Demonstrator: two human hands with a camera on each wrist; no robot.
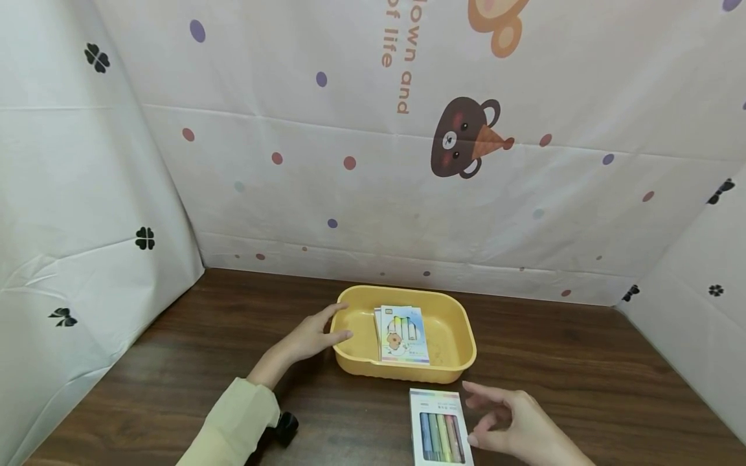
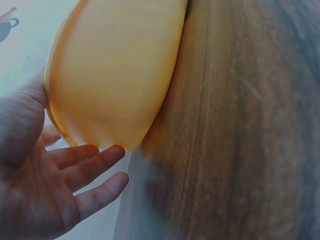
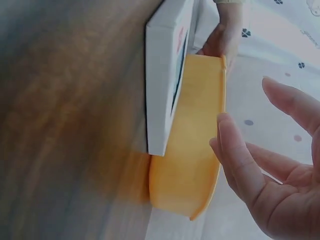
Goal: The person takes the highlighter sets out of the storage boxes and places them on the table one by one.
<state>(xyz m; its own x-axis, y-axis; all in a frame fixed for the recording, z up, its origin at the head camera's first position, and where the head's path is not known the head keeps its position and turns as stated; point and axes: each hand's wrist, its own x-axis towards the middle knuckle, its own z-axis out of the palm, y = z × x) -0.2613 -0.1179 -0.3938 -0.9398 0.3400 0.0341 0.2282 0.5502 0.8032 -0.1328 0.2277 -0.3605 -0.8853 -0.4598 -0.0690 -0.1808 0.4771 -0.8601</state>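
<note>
Gently side-pinch the likely light, crushable pen box; your right hand and left hand have spread fingers.

Both hands apart, loosely spread

Soft light, hazy wrist views, blurred tabletop

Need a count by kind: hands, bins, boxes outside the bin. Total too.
Hands, left hand and right hand: 2
Bin: 1
Box outside the bin: 1
Total: 4
</note>
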